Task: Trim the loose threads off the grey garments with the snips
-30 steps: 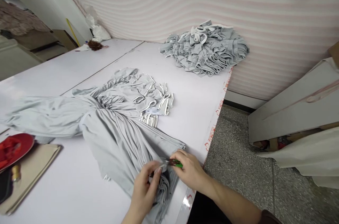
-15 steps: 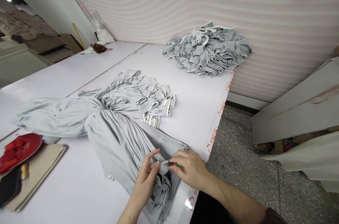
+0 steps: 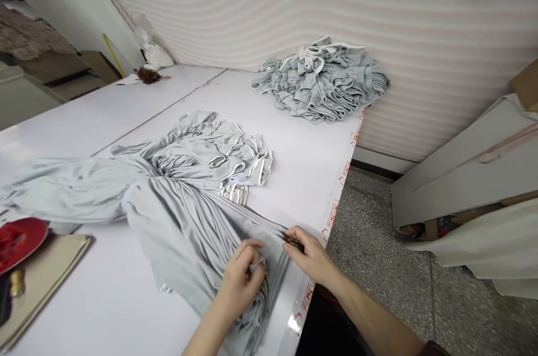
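Note:
A bundle of light grey garments [image 3: 176, 221] is spread over the white table, with many layers folded together at its near right end. Over that end, my left hand [image 3: 242, 276] is closed with a bit of grey fabric at its curled fingertips. My right hand [image 3: 310, 258] grips small dark thread snips [image 3: 294, 242] with some green on the handle. Their tips point left, just above the garment's right edge, apart from my left hand. Fingers hide part of the snips and of the pinched cloth.
A second heap of grey garments [image 3: 323, 81] lies at the far right corner by the wall. At left are a red plate [image 3: 36, 235] and a folded beige cloth [image 3: 59, 260]. The table's taped right edge [image 3: 332, 213] drops to a speckled floor.
My right hand with the snips has moved away from my left fingertips, slightly up and right. My left fingers have curled in further. The view has shifted slightly right.

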Available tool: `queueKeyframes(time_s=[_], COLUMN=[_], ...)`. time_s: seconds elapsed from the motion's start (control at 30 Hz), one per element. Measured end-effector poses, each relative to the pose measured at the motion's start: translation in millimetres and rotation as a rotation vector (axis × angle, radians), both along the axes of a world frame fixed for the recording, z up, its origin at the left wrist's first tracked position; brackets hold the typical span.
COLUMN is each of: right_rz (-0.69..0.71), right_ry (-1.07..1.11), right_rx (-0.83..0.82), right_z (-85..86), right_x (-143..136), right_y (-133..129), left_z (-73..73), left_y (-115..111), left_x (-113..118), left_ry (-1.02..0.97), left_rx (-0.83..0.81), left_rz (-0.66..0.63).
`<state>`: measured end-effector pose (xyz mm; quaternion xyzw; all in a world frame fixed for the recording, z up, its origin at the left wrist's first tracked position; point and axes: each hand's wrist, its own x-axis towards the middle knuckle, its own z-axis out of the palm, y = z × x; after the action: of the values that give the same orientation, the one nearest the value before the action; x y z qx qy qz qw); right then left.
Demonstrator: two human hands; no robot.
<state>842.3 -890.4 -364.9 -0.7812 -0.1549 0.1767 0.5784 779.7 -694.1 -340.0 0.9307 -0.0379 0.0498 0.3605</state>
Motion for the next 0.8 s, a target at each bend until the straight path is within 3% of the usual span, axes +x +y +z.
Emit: queueKeyframes(time_s=[0.13, 0.23, 0.33, 0.5, 0.7, 0.8], right_rz=[-0.024, -0.045, 0.002, 0.072, 0.187, 0.178], right_ry=[-0.018, -0.096, -0.162, -0.213, -0.158, -0.171], right_rx=[-0.069, -0.214, -0.259, -0.192, -0.140, -0.152], right_z=[-4.0, -4.2, -3.0, 3.3, 17.8, 20.3], right_x=[-3, -3, -4, -11, -17, -18], right_y=[3, 7, 13, 20, 12, 13], left_z=[-3.9, -4.9, -5.6, -10.3, -16.2, -17.8], left_y=[-18, -17, -9, -5, -4, -1], left_x=[13, 14, 3, -20, -30, -32], left_ry=[0.260, 0.261, 0.087, -0.371, -0.511, -0.555], left_rx=[0.171, 0.189, 0.188, 0.314, 0.325, 0.316], left_rz=[-0.080, -0.133, -0.131, 0.009, 0.074, 0.072])
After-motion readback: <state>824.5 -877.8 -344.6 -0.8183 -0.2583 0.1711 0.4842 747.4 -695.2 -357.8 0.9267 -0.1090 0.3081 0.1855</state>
